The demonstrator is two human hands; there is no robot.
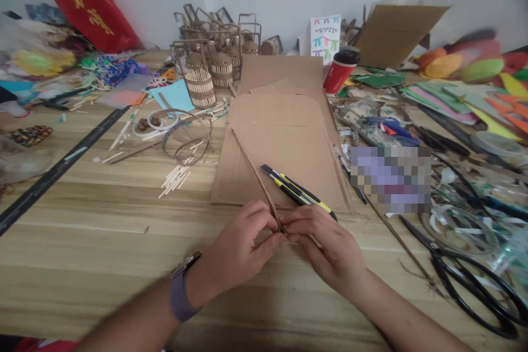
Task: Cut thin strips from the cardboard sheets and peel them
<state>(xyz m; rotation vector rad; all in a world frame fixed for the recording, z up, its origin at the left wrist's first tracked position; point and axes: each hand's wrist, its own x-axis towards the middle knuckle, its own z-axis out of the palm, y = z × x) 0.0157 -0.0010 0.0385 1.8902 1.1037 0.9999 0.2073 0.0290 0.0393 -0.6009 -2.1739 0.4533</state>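
A long thin cardboard strip [252, 164] runs from the near edge of the flat brown cardboard sheets [284, 137] back toward the upper left. My left hand [241, 245] and my right hand [325, 247] meet at the strip's near end, both with fingers pinched closed on it. A purple watch band sits on my left wrist. A black and yellow utility knife [299, 191] lies on the cardboard just beyond my right hand.
Small wooden stick lanterns [206, 74] stand at the back. A red cup [340, 71], loose sticks [175, 179], a long black ruler [58, 168], large black scissors [470, 280] and coloured paper scraps [466, 102] crowd the wooden table [103, 253].
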